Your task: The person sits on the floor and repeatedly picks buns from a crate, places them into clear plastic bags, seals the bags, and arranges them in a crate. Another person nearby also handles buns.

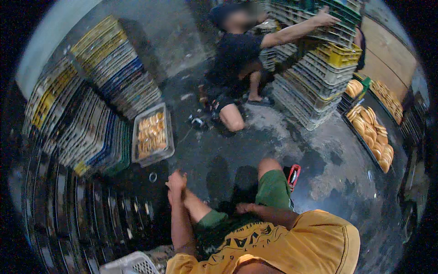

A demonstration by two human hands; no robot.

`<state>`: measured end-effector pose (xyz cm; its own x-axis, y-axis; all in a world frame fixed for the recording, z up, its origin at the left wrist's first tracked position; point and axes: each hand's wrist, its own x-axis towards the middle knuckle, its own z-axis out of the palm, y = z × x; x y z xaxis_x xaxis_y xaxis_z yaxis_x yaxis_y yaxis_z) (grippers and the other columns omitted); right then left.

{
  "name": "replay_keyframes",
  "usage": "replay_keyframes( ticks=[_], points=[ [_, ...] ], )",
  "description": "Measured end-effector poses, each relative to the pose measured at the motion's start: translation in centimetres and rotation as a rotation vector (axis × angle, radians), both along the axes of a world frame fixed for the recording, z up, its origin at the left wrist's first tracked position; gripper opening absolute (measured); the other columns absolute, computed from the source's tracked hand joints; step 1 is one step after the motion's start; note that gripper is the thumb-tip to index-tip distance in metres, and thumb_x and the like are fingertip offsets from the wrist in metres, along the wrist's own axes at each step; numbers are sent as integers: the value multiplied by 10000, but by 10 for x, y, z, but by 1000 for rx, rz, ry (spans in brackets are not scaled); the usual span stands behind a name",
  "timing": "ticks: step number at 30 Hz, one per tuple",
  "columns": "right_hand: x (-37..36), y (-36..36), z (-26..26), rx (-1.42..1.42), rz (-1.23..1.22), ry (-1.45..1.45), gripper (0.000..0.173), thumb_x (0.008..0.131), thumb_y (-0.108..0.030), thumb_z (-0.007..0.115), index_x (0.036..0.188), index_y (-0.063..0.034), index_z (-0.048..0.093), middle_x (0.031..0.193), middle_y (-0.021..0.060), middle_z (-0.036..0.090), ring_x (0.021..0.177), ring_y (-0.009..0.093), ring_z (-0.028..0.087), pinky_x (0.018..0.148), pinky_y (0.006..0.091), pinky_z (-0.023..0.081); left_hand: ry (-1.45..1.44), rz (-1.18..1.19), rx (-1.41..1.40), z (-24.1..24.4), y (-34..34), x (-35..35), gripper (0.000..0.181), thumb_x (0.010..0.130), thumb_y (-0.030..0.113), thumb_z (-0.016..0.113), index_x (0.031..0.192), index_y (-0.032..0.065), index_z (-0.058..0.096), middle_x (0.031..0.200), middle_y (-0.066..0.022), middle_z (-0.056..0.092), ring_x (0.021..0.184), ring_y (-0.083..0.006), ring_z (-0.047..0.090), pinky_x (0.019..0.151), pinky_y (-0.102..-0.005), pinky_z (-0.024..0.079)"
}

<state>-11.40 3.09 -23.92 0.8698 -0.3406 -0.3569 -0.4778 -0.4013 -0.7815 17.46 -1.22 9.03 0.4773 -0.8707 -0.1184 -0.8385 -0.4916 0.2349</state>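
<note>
My left hand (175, 185) is at my bare left lower leg, beside a clear-walled plastic crate (170, 150) of packed bread rolls (150, 133). Its fingers blur into the leg, so their grip is hard to make out. In the shadow of my lap, between the green shorts legs, lies my right hand (243, 208); its fingers are too dark to read. A small pale ring (153, 176) rests on the floor near my left hand. Beyond my right knee is a red-framed tool (294, 176), possibly a tape dispenser.
Tall stacks of plastic crates (113, 68) rise at left. Ahead, another person (236, 54) squats, one arm reaching to a crate stack (311, 85). Black trays of bread (371, 137) lie at right. A white basket (130, 263) stands near my left side. The concrete floor (321, 161) looks patchy.
</note>
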Motion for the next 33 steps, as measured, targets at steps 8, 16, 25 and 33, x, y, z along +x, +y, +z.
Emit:
replay_keyframes(
  ticks=[8, 16, 25, 33],
  points=[
    [-30, 4, 17, -2, 50, 82, 399, 873, -440, 567, 1014, -79, 661, 1038, 132, 630, 960, 321, 575, 829, 448, 450, -133, 65, 60, -2, 17, -19, 391, 830, 425, 621, 884, 54, 729, 953, -191, 693, 913, -353, 672, 828, -463, 510],
    [-40, -22, 47, -119, -207, 166, 398, 887, -427, 563, 1054, -81, 666, 1092, 134, 629, 1019, 329, 576, 884, 450, 453, -112, 54, -126, 4, 24, -38, 304, 837, 357, 594, 894, 96, 740, 889, -210, 690, 872, -370, 669, 844, -485, 481],
    [-52, -32, 70, -327, -64, 182, 373, 922, -380, 518, 1065, -68, 664, 1142, 156, 616, 1114, 362, 534, 958, 460, 422, -158, 18, -168, 35, 39, -54, 276, 836, 321, 576, 925, 115, 737, 875, -201, 686, 864, -377, 662, 829, -474, 490],
    [-52, -24, 102, -136, -225, 259, 369, 906, -365, 530, 1076, -66, 662, 1133, 147, 633, 1059, 357, 572, 936, 455, 440, -84, -5, -113, 20, 33, -54, 353, 867, 397, 541, 1018, 124, 708, 996, -202, 673, 947, -387, 642, 851, -467, 495]
  ],
)
